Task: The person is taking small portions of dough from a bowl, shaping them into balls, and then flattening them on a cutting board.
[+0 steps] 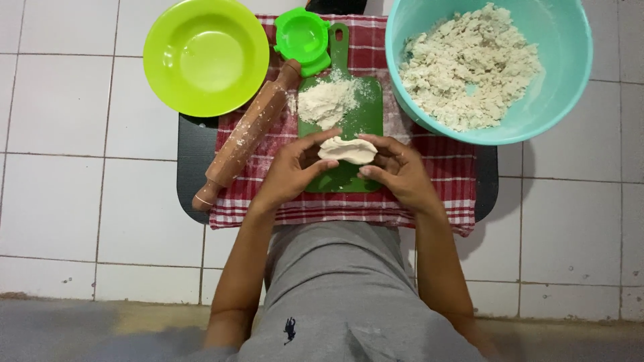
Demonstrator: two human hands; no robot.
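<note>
Head view: both hands cradle a dough piece (347,149) over the green cutting board (342,124).
Left hand (290,171) and right hand (397,169) curl half-closed around its ends; it looks soft, light, probably sticky, best pinched gently at the edges.

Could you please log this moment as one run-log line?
left hand: holds dough piece | right hand: holds same | under: green cutting board | near: rolling pin, teal bowl
</note>
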